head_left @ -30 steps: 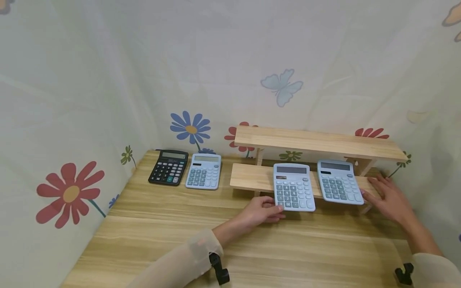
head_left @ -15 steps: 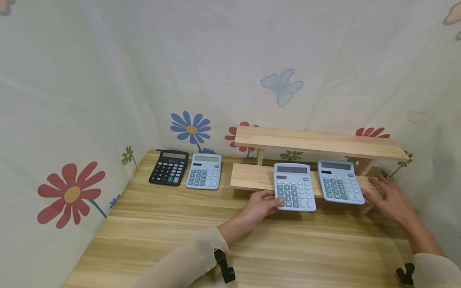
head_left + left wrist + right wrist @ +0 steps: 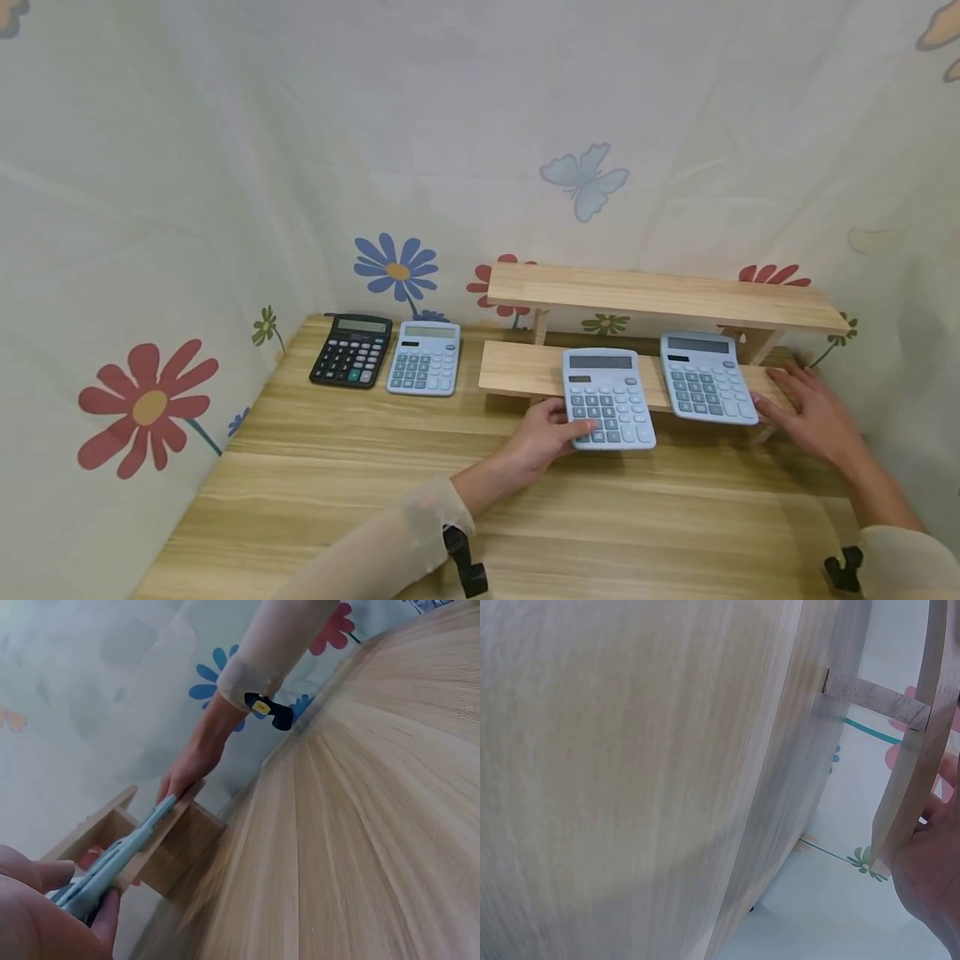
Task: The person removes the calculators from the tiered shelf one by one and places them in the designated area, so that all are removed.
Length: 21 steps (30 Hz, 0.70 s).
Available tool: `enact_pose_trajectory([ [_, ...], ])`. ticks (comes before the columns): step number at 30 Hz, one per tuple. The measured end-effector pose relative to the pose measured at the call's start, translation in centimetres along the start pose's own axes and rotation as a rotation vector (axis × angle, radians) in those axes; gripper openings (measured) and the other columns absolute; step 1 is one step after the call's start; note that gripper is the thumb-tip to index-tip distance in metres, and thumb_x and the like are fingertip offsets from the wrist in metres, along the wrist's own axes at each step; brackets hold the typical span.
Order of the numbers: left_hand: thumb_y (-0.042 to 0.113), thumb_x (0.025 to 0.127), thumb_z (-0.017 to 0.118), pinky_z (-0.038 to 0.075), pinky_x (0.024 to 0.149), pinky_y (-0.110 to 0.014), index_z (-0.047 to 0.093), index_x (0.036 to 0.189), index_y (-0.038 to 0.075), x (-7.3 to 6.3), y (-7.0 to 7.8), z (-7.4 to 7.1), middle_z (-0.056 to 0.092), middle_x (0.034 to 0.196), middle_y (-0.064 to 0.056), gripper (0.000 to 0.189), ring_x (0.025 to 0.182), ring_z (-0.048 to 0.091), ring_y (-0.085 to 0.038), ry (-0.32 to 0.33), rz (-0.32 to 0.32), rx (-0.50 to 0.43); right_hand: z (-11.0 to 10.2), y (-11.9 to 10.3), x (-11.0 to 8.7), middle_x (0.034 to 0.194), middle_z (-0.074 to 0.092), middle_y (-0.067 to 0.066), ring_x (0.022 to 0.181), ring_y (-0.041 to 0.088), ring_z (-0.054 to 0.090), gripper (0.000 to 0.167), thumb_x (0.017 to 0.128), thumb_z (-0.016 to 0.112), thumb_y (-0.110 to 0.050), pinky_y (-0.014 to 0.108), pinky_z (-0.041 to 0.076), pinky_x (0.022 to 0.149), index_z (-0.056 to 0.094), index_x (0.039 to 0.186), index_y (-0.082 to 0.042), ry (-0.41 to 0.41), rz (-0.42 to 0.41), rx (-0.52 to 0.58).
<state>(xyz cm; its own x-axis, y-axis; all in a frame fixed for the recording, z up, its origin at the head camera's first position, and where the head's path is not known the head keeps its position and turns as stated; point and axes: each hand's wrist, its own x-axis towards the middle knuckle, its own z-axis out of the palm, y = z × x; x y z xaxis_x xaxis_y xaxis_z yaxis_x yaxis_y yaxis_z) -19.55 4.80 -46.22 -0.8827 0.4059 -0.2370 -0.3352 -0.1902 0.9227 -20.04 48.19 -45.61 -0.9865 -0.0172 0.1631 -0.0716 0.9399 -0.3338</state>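
My left hand (image 3: 536, 437) pinches a light blue calculator (image 3: 609, 400) by its lower left corner, thumb on the keys and fingers beneath. In the left wrist view this calculator (image 3: 112, 870) is seen edge-on between thumb and fingers. It is at the lower board (image 3: 517, 367) of a wooden two-tier shelf, its bottom end jutting past the front edge. Just right of it, a second blue calculator (image 3: 708, 379) leans on the same board. My right hand (image 3: 817, 417) rests on that board's right end, thumb at the second calculator's lower right corner.
On the wooden table (image 3: 337, 467), left of the shelf, lie a black calculator (image 3: 351, 350) and another light blue calculator (image 3: 424, 358). The shelf's upper board (image 3: 660, 297) overhangs behind the held calculator. A flower-printed curtain (image 3: 465, 125) encloses the back and sides.
My left thumb has come over the keys of the calculator. That calculator has shifted slightly left and toward me, turning a little. My right hand stays put.
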Motion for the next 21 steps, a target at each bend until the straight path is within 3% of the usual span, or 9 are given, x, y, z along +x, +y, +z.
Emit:
enact_pose_trajectory([
  [8, 0.009, 0.097, 0.078, 0.063, 0.090, -0.031, 0.055, 0.139, 0.000, 0.19, 0.04, 0.51, 0.074, 0.113, -0.008, 0.048, 0.101, 0.075, -0.019, 0.076, 0.026, 0.017, -0.01, 0.10, 0.07, 0.157, 0.027, 0.046, 0.147, 0.066, 0.018, 0.079, 0.106, 0.055, -0.051, 0.084, 0.021, 0.111, 0.041, 0.152, 0.011, 0.005, -0.001, -0.003],
  [21, 0.008, 0.097, 0.077, 0.064, 0.089, -0.034, 0.053, 0.139, -0.002, 0.32, 0.33, -0.22, 0.072, 0.114, -0.011, 0.049, 0.099, 0.075, -0.019, 0.066, 0.026, 0.042, -0.04, 0.12, 0.11, 0.157, 0.028, 0.046, 0.147, 0.066, 0.018, 0.080, 0.105, 0.056, -0.051, 0.084, 0.021, 0.111, 0.042, 0.152, 0.011, 0.012, -0.003, -0.006],
])
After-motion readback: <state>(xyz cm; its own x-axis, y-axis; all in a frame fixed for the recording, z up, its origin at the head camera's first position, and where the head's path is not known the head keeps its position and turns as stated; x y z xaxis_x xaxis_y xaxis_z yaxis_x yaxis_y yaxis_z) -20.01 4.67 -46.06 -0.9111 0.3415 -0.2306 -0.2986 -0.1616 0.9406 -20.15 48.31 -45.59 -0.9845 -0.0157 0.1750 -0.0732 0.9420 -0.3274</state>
